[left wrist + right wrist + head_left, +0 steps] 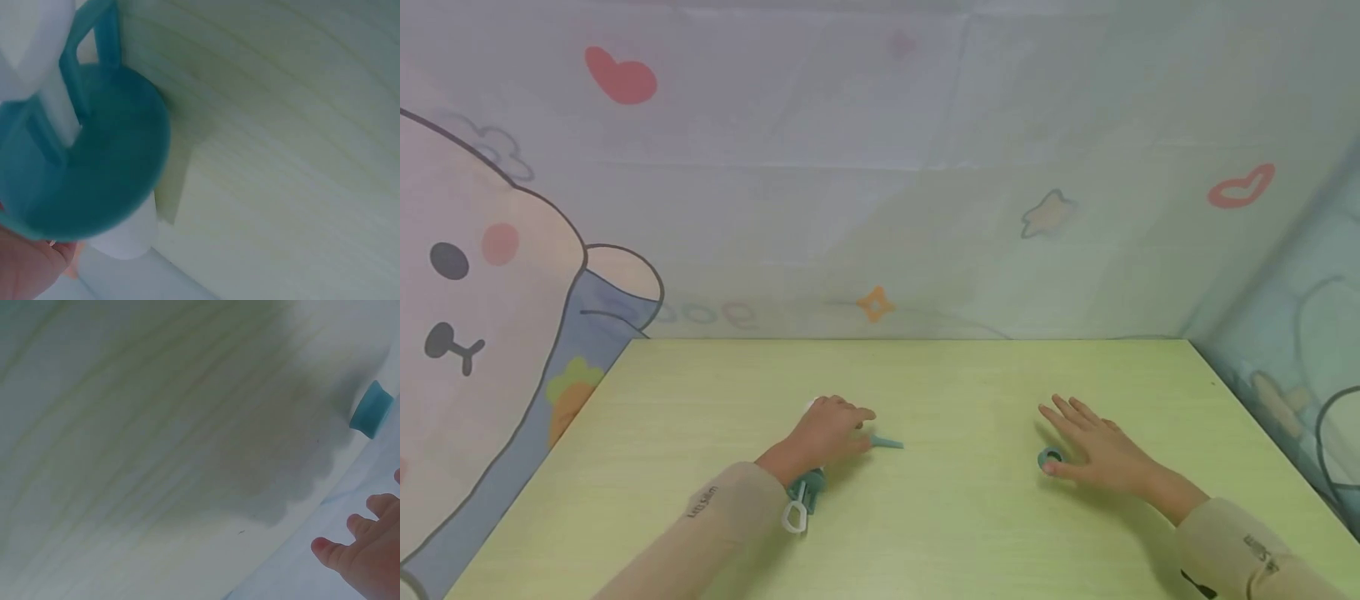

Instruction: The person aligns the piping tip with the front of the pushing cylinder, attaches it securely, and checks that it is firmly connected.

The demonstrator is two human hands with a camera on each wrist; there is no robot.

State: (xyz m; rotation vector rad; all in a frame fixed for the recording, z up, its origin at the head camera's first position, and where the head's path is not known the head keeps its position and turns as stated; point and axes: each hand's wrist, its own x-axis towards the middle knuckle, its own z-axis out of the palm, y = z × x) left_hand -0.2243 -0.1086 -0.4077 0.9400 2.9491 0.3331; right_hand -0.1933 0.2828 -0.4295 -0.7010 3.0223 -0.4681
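My left hand (829,429) is curled over a teal and white syringe-like device (806,492) on the left of the table. Below the wrist, its white loop handle (794,517) sticks out. Seen close in the left wrist view, it has a round teal flange (106,162) with struts, and a white body (128,234) beyond. Most of the grip is hidden. A thin teal tip (887,442) projects past my left thumb. My right hand (1101,454) has its fingers spread beside a small teal ring (1049,458). In the head view the thumb overlaps the ring; contact is unclear.
Both hands are over a pale yellow-green table (955,533). A printed cloth (880,167) hangs behind its far edge, and more cloth stands at the right side. A dark cable (1321,433) curves at the far right.
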